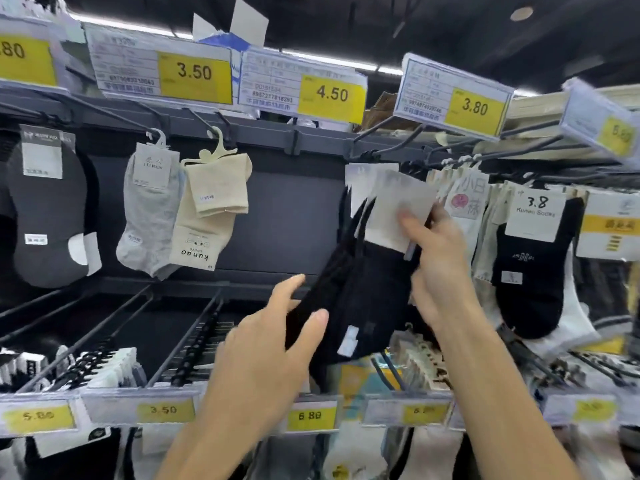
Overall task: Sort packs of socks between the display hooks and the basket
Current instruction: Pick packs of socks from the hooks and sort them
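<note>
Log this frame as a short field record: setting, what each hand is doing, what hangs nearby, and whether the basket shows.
setting: shop sock display with hooks and price tags
left hand: open, fingers against the lower edge of the black socks
right hand: grip closed on the black socks just under their white card
black socks: tilted, top near the hook under the 3.80 tag; whether they hang on it cannot be told
nearby: grey socks and beige socks under the 3.50 tag
basket: not in view
</note>
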